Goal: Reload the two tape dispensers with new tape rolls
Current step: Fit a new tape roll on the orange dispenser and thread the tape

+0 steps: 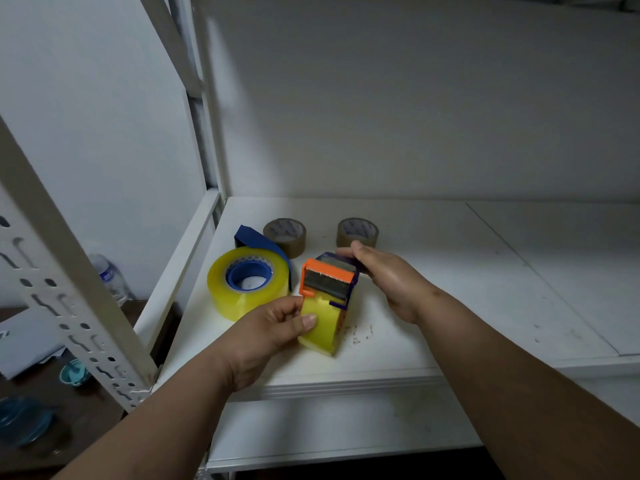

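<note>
An orange and purple tape dispenser with a yellow clear tape roll in it stands on the white shelf. My left hand pinches the roll's near side. My right hand grips the dispenser's far end. To the left lies a second, blue dispenser with a large yellow clear tape roll on it. Two brown tape rolls stand behind, near the wall.
A white slotted upright of the rack crosses the left foreground. Behind it a plastic water bottle and small teal objects sit on a dark table. A lower shelf lies beneath.
</note>
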### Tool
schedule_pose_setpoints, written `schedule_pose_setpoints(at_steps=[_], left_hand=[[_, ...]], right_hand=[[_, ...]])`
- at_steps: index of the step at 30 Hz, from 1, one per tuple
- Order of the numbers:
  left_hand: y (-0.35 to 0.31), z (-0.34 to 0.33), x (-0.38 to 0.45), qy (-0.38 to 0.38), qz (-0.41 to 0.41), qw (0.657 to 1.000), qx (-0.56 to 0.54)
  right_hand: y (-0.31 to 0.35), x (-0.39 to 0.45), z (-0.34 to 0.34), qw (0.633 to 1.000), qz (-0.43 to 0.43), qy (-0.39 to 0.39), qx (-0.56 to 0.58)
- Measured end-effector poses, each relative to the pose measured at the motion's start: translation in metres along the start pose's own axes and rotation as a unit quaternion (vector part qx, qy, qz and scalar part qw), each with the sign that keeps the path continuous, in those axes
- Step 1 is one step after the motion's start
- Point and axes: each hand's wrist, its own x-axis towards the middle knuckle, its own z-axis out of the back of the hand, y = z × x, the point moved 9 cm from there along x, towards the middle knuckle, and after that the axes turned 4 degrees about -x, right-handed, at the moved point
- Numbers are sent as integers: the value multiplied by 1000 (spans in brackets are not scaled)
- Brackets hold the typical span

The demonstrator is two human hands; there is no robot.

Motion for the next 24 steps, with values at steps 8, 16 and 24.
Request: schedule_pose_setpoints(at_steps=[8,16,24], left_hand=[[-3,1,9,-54,16,954,-295],[-2,-7,18,-61,59,935,-344],[3,4,28,-146,125,937,-293]], right_hand=[[-22,-5,-17,997,-49,54,31],[-35,-2,-16,998,-50,29,-38],[-20,8,4,981,-1,22,-192]])
